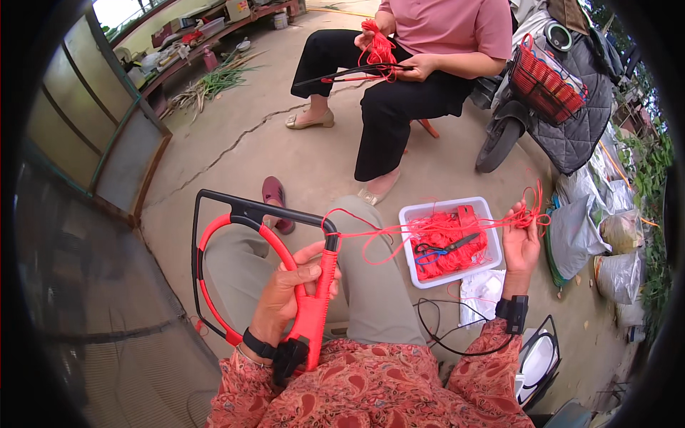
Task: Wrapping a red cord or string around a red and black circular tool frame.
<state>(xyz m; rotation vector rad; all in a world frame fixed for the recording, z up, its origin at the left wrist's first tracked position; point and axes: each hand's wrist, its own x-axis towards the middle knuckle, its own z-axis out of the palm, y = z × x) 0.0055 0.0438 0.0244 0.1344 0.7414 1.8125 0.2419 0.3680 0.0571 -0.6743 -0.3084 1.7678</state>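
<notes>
My left hand [285, 292] is closed round a black tubular frame [275, 214] with a ring inside it. Tight red cord wrapping [312, 321] covers one side of the frame and much of the ring. From the frame's upper right corner, loose strands of red cord [442, 227] stretch across to my right hand [522, 250]. That hand is raised, palm toward me, its fingers holding a looped bundle of red cord [528, 216]. Beneath the strands stands a white plastic tub [424, 284] of tangled red cord, with blue-handled scissors [446, 251] lying on top.
Opposite sits a person [449, 36] holding a red cord hank [378, 50] and a black frame [357, 71]. A scooter [571, 107] with a red basket [546, 85] stands at right, near white sacks [576, 235]. A black cable [457, 349] crosses by my right forearm.
</notes>
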